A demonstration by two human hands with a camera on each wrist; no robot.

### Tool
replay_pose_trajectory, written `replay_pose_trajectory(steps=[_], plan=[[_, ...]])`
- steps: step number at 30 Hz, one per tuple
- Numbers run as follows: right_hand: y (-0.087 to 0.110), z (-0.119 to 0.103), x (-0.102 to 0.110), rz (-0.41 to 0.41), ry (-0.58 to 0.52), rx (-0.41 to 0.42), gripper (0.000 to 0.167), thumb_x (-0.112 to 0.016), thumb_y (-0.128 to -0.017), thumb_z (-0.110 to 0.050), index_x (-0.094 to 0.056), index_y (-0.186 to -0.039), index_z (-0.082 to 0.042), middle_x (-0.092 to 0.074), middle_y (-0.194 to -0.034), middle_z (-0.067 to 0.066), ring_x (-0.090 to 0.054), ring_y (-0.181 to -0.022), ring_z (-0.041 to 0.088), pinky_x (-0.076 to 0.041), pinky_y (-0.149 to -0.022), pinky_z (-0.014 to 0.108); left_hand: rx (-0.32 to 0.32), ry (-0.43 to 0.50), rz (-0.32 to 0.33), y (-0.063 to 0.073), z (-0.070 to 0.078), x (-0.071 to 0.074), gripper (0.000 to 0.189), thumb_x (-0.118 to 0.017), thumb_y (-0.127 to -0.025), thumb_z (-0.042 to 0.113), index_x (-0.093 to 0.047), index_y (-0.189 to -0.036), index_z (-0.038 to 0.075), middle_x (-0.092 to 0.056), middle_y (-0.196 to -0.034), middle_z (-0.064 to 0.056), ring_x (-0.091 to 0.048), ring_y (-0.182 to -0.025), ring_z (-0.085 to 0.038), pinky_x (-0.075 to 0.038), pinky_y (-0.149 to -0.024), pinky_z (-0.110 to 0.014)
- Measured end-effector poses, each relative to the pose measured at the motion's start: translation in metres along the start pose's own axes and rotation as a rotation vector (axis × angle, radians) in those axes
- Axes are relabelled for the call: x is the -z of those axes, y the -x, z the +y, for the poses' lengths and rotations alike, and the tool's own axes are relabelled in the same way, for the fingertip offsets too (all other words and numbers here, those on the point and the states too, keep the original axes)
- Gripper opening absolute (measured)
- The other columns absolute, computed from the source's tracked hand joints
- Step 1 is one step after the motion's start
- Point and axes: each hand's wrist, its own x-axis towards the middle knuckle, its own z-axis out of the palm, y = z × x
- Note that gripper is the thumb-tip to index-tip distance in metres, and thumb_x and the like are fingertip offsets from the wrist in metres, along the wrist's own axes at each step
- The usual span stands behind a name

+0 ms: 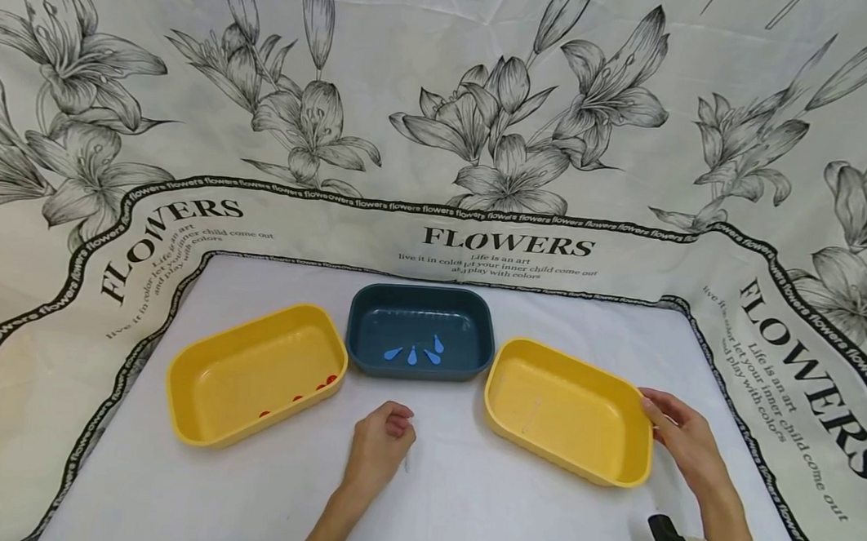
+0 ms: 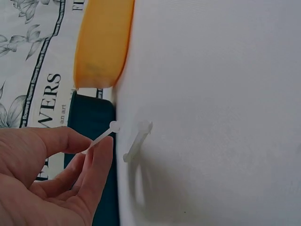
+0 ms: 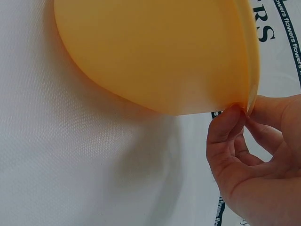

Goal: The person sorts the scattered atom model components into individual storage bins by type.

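Over the white table, just in front of the dark teal bin [image 1: 418,373], my left hand [image 1: 380,447] pinches a small whitish stick with a round end [image 2: 102,135] between thumb and fingers. A similar translucent stick [image 2: 138,141] lies on the tabletop beside that hand. At the right, my right hand [image 1: 689,439] grips the rim of a yellow bin [image 1: 566,461] at its right end, thumb on one side and fingers on the other. A few faint clear pieces [image 1: 535,411] lie inside this bin.
Several blue drop-shaped pieces [image 1: 412,355] lie in the teal bin. Another yellow bin [image 1: 248,432] stands at the left, with several small red pieces [image 1: 298,398] along its near side. Behind the white tabletop [image 1: 436,508] hangs a flower-printed cloth [image 1: 332,232].
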Motion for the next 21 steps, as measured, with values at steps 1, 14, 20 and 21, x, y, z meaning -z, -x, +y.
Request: replay_pose_trajectory(steps=[1,14,20,21], plan=[[0.000,0.000,0.000,0.001,0.000,0.000,0.072,-0.047,-0.106,-0.052,-0.039,-0.153,0.002,-0.043,-0.150,0.027,-0.052,-0.094,-0.007,-0.048,-0.078,0.005,-0.003,0.007,-0.005,-0.001,0.001,0.000,0.010,-0.071,-0.087,-0.007,-0.070,-0.096,-0.002,-0.066,-0.079,-0.002,-0.064,-0.071,-0.014,-0.057,-0.070,-0.023],[0.002,-0.002,0.001,0.007,0.004,0.006,0.073,-0.048,-0.106,-0.052,-0.039,-0.153,0.002,-0.044,-0.150,0.026,-0.053,-0.097,-0.003,-0.048,-0.079,0.005,-0.063,0.093,-0.059,-0.018,0.022,-0.004,0.012,-0.070,-0.088,-0.005,-0.070,-0.100,-0.004,-0.067,-0.084,-0.004,-0.065,-0.076,-0.015,-0.057,-0.071,-0.022],[0.001,-0.002,0.003,-0.012,-0.004,0.007,0.072,-0.050,-0.106,-0.051,-0.039,-0.153,0.002,-0.044,-0.150,0.027,-0.053,-0.095,-0.007,-0.049,-0.079,0.006,-0.109,0.101,-0.069,-0.023,0.034,-0.013,0.011,-0.070,-0.087,-0.005,-0.071,-0.098,-0.003,-0.067,-0.083,-0.003,-0.064,-0.075,-0.014,-0.056,-0.071,-0.024],[0.001,-0.003,0.003,-0.014,-0.005,0.008,0.072,-0.050,-0.106,-0.051,-0.039,-0.153,0.002,-0.044,-0.149,0.027,-0.053,-0.094,-0.006,-0.049,-0.079,0.006,-0.106,0.099,-0.074,-0.024,0.036,-0.015,0.011,-0.069,-0.087,-0.004,-0.071,-0.098,-0.002,-0.067,-0.083,-0.002,-0.064,-0.076,-0.013,-0.056,-0.071,-0.023]])
